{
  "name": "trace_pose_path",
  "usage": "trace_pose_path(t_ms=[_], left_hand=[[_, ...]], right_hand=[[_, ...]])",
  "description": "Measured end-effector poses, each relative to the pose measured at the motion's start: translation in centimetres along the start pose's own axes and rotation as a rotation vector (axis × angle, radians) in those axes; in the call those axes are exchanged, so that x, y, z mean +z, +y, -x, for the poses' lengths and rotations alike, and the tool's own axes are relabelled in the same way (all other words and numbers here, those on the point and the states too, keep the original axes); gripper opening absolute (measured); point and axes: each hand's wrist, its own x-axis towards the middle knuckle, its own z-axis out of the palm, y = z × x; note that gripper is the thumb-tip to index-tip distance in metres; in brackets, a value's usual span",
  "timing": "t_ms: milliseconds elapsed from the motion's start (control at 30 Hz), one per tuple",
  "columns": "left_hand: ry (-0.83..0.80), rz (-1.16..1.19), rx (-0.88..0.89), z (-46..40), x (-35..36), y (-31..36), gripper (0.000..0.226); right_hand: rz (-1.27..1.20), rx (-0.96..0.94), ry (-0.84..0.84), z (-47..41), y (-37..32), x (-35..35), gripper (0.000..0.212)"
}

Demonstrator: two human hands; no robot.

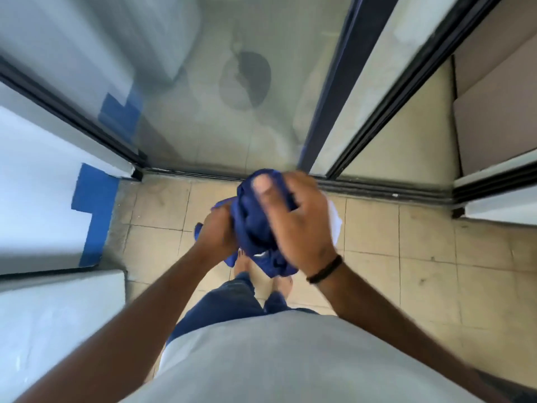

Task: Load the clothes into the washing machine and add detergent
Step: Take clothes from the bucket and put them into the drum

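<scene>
A bundled blue garment point(258, 225) is held in front of a sliding glass door point(220, 106), above the tiled floor point(406, 257). The left hand point(216, 232) is clenched on its left side; the right hand point(293, 216), a black band point(324, 269) at its wrist, is wrapped over its top. A white cloth point(334, 219) shows just behind the right hand.

I wear a light grey T-shirt point(290, 359) at the bottom of the frame, blue jeans point(220, 301) above it, bare forearms, and a thin black wristband point(325, 269) right of centre.
</scene>
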Motion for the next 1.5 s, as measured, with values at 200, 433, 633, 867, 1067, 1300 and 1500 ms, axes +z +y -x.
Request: trace_pose_path(t_ms=[200,433,633,867,1067,1300,1500], left_hand=[[0.247,-0.107,0.307,3.1,-2.4,4.5,0.021],[0.301,-0.390,0.634,10.2,-9.6,7.5,0.022],[0.381,-0.524,0.361,18.4,-17.9,3.2,0.014],[0.515,-0.537,0.041,24.4,-22.2,-7.0,0.041],[0.848,-0.219,0.033,27.6,-23.0,-10.1,0.028],[0.885,-0.197,0.036,31.3,-25.3,-11.8,0.018],[1.252,0.050,0.073,35.9,-27.0,-17.5,0.026]], right_hand=[[-0.094,0.188,0.106,-4.2,12.8,-3.7,0.037],[0.416,0.412,-0.668,-2.3,11.2,0.7,0.025],[0.580,0.008,-0.576,-4.2,7.6,6.1,0.022],[0.470,-0.609,-0.369,-6.3,-6.6,10.5,0.043],[0.343,-0.974,-0.590,1.6,-17.5,19.2,0.045],[0.198,-1.402,-0.723,11.8,-24.7,27.9,0.035],[0.016,-1.135,-1.173,14.2,-25.5,32.2,0.059]])
